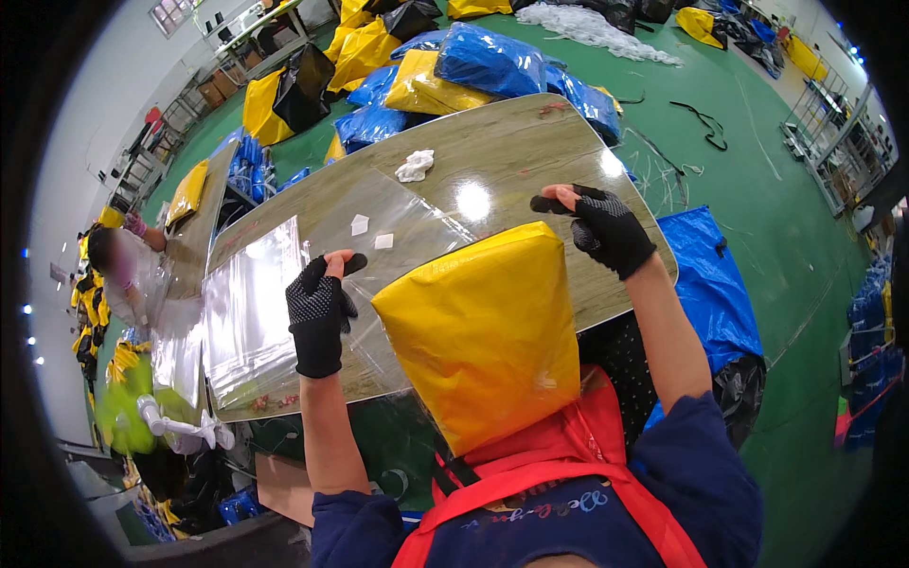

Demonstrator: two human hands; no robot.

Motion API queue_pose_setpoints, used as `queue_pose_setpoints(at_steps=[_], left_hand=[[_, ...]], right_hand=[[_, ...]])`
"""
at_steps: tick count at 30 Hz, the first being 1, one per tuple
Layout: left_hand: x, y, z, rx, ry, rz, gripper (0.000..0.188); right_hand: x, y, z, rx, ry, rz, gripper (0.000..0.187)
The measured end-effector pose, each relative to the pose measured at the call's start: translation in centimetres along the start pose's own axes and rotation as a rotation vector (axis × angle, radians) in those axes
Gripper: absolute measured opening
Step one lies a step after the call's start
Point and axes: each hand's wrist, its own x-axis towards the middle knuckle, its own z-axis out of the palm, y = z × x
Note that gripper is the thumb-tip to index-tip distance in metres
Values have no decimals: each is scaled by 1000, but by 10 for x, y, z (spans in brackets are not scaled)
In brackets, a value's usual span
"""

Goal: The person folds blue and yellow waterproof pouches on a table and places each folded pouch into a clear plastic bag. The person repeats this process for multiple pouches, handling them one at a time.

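A folded yellow bag (488,327), glossy as if wrapped in clear film, stands tilted between my body and the table edge. My left hand (320,308), in a black dotted glove with some bare fingertips, is beside its left corner. Thumb and fingers are drawn together there; anything thin between them cannot be made out. Beyond the bag's upper right corner is my right hand (606,227), gloved alike and closed in a similar pinch. Neither hand visibly touches the yellow surface. Clear plastic film (402,213) lies flat on the table behind the bag.
The wood-patterned table (530,137) holds a stack of clear sleeves (251,317), small white cards (383,241) and a crumpled white wad (415,166). Packed blue bags (488,59) are heaped beyond it. A co-worker (128,265) is at a left-hand table. A blue sheet (710,279) hangs at right.
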Motion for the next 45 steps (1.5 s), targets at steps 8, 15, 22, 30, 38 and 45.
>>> queue_pose_setpoints(at_steps=[8, 15, 22, 30, 38, 45], left_hand=[[-27, -4, 32, -472, -129, 304, 15], [-43, -7, 1, 86, -516, 656, 11], [-24, 31, 3, 560, -673, 798, 18], [11, 59, -20, 1054, -587, 599, 43], [41, 39, 144, 1059, -1061, 318, 70], [-27, 77, 164, 1273, -974, 597, 61]], right_hand=[[-37, 17, -8, 269, 15, -250, 25], [-83, 68, -37, -203, 7, -556, 13], [-88, 82, -47, -514, 147, -695, 12], [-82, 85, -47, -817, 195, -871, 34], [-104, 47, -48, -997, -5, -682, 22], [-91, 13, -36, -1299, -146, -220, 60]])
